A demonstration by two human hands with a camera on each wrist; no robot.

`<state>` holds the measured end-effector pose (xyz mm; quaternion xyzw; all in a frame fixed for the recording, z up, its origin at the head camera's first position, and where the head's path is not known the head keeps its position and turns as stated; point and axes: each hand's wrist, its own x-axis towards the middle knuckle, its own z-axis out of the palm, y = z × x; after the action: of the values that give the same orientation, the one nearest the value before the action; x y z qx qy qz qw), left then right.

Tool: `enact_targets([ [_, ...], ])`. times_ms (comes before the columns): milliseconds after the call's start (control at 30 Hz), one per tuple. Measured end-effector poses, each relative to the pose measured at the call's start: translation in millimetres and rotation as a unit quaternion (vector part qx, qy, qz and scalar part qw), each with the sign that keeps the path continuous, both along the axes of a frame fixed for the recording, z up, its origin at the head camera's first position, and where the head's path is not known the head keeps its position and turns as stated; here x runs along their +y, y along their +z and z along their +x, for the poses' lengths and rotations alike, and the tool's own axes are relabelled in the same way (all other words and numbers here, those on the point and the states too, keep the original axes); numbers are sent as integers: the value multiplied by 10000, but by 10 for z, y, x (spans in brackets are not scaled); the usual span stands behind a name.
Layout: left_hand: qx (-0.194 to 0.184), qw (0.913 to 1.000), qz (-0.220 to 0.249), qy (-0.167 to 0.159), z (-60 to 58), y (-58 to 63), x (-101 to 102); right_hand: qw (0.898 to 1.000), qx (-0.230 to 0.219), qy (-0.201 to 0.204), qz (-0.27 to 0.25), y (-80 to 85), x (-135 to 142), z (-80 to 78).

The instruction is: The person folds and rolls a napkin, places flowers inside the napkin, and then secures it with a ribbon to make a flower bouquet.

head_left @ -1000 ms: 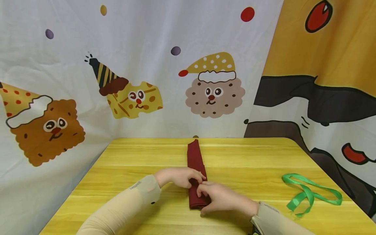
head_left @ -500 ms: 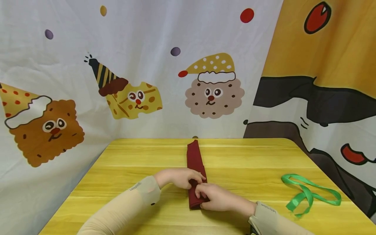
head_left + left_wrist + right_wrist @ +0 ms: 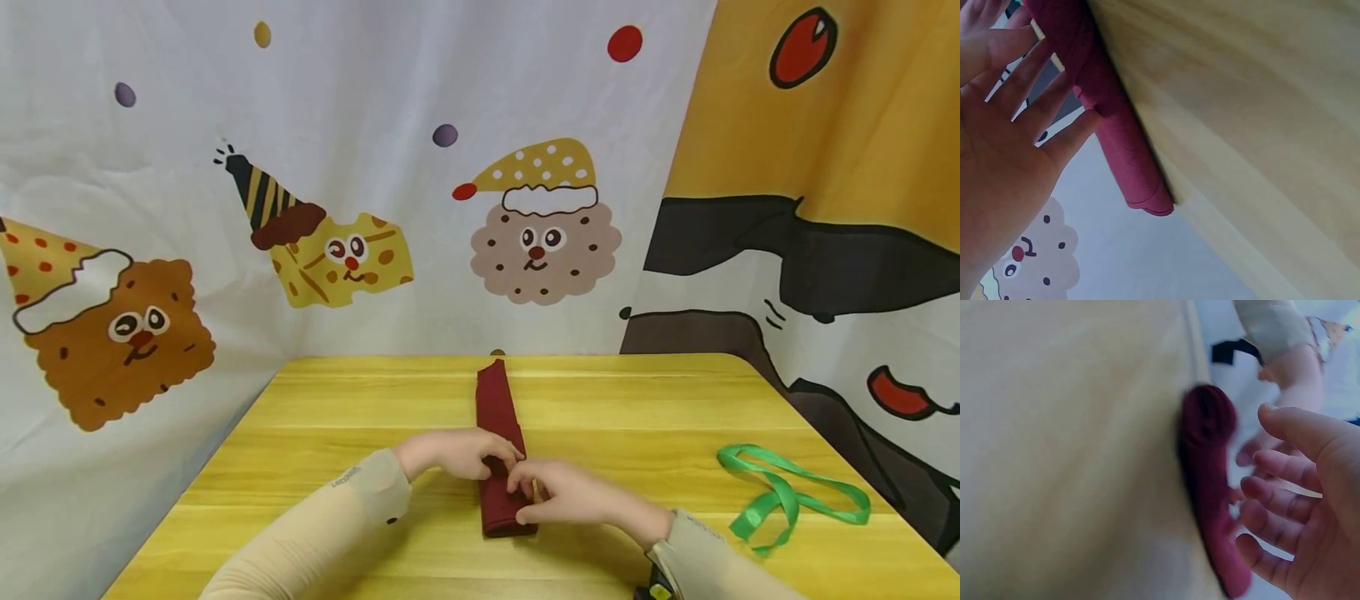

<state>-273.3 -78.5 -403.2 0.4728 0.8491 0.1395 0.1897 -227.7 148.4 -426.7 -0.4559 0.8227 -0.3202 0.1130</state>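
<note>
A dark red cloth (image 3: 498, 400), rolled into a long narrow bundle, lies lengthwise down the middle of the table. Its near end shows a spiral of layers in the right wrist view, where the roll (image 3: 1209, 419) is slightly blurred. My left hand (image 3: 459, 452) rests on the roll from the left. In the left wrist view its fingers (image 3: 1072, 139) are spread and fairly straight, touching the cloth. Beside the near end hovers my right hand (image 3: 573, 492), fingers loosely bent. The right wrist view shows a gap between most of those fingers (image 3: 1272, 528) and the cloth.
A loose green ribbon (image 3: 787, 497) lies looped on the right part of the wooden table (image 3: 337, 400). Behind the far table edge hangs a white curtain (image 3: 360, 100) printed with cartoon figures.
My right hand has loosened from the near end of the roll and lifted slightly to the right. The left hand and the cloth roll stay in about the same place.
</note>
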Motion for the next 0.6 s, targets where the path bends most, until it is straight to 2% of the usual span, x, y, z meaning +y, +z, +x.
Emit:
enact_targets([
  [133,5,9996,229,139,-78,57,99,9992,138,-373,79,166,242,-57],
  [367,71,9974,678,247,-271,238,376,9912,795,-907,541,547,674,-150],
  [500,-18,9959,850,306,-371,328,599,9880,650,-1262,613,718,929,-192],
  [600,-20,9922,1223,251,-425,396,804,9866,383,-1521,460,768,1171,-249],
])
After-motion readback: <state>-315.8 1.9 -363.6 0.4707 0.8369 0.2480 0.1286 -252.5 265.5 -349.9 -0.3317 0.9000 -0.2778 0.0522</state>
